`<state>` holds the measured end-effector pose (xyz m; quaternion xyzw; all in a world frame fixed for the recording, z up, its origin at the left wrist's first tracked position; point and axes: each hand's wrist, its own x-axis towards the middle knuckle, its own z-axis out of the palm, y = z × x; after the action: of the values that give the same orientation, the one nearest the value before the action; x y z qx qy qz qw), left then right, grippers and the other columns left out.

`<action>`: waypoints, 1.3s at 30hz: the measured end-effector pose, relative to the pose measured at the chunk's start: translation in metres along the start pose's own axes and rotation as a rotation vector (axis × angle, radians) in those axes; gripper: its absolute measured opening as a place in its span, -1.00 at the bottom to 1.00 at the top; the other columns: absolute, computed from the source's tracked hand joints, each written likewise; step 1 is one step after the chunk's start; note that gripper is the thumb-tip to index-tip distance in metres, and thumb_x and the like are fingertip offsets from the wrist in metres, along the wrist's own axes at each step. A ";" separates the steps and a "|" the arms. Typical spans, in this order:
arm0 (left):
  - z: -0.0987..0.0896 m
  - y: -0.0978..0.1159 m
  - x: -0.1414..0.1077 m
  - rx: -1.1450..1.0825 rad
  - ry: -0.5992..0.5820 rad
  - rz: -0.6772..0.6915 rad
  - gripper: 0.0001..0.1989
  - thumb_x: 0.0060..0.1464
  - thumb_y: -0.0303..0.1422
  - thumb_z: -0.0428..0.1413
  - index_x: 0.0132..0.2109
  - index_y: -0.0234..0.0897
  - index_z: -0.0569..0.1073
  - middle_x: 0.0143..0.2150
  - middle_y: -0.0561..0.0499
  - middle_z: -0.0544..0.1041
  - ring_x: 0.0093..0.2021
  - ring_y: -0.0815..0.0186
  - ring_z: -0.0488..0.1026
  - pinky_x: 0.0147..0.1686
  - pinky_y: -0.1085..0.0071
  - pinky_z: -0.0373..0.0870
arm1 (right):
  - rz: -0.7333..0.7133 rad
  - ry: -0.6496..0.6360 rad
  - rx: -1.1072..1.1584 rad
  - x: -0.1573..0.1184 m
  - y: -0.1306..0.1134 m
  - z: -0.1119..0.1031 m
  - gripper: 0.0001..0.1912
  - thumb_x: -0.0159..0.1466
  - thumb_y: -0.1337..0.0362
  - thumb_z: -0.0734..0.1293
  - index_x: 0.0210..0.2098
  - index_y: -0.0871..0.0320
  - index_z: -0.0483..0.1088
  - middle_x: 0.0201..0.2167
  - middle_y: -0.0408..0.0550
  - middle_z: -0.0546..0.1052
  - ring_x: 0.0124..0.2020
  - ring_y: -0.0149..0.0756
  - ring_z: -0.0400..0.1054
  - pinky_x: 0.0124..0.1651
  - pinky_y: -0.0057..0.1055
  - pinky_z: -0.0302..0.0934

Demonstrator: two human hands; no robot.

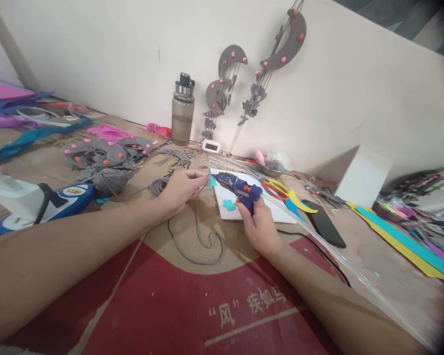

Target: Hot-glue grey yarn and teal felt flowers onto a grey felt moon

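My left hand (181, 193) is closed in a pinch on a small teal flower cutout (212, 182). Grey cord (197, 219) hangs from near those fingertips and curls across the cardboard below. Wrapped round the handle of a blue hot glue gun (246, 189) is my right hand (261, 227). The gun's dark, crusted nozzle points left and meets or nearly touches the flower. A long clear glue stick (329, 252) runs back from the gun over my right forearm. Another teal flower cutout (229, 204) lies on a white board (227, 214) under the gun.
Scissors (275, 191) and a black phone (323, 224) lie to the right. A water bottle (182, 111) stands by the wall, beside a small digital clock (211, 146). Grey yarn (111, 181) and a blue-and-white power strip (68, 197) are at left. Grey moon-shaped hangings (294, 42) hang on the wall.
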<state>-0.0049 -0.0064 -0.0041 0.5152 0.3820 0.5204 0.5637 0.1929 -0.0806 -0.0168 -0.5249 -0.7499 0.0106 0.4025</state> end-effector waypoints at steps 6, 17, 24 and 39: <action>0.000 -0.001 0.000 -0.024 0.005 -0.006 -0.83 -0.15 -0.34 0.22 -0.43 -0.36 0.42 -0.72 0.21 0.15 -0.70 0.58 -0.05 -0.69 0.55 -0.21 | -0.002 -0.014 0.001 0.000 0.000 0.000 -0.64 0.30 0.17 0.17 0.04 0.18 0.24 -0.07 0.18 0.48 -0.02 -0.06 0.36 0.03 -0.07 0.23; 0.000 -0.001 0.001 -0.039 -0.002 -0.004 -0.83 -0.14 -0.36 0.22 -0.45 -0.36 0.39 -0.72 0.21 0.15 -0.71 0.59 -0.07 -0.70 0.55 -0.22 | -0.016 0.003 -0.007 0.000 0.000 0.000 -0.63 0.30 0.16 0.17 0.04 0.18 0.25 -0.07 0.18 0.48 -0.02 -0.04 0.36 0.02 -0.06 0.23; 0.000 0.000 0.000 -0.017 -0.007 -0.005 -0.85 -0.13 -0.37 0.20 -0.44 -0.37 0.42 -0.71 0.21 0.16 -0.70 0.58 -0.04 -0.70 0.56 -0.20 | -0.026 0.021 -0.014 0.000 0.001 0.000 -0.67 0.30 0.15 0.17 -0.02 0.19 0.27 -0.14 0.17 0.50 -0.07 -0.04 0.38 -0.02 -0.06 0.26; 0.000 0.000 0.000 -0.015 0.002 -0.008 -0.86 -0.15 -0.39 0.21 -0.45 -0.38 0.43 -0.71 0.21 0.16 -0.70 0.58 -0.03 -0.70 0.56 -0.19 | -0.037 0.024 -0.024 0.000 -0.001 -0.001 -0.71 0.29 0.18 0.18 -0.06 0.18 0.27 -0.16 0.18 0.51 -0.08 -0.04 0.39 -0.05 -0.07 0.28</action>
<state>-0.0048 -0.0063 -0.0036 0.5090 0.3804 0.5216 0.5693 0.1929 -0.0812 -0.0154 -0.5161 -0.7546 -0.0123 0.4051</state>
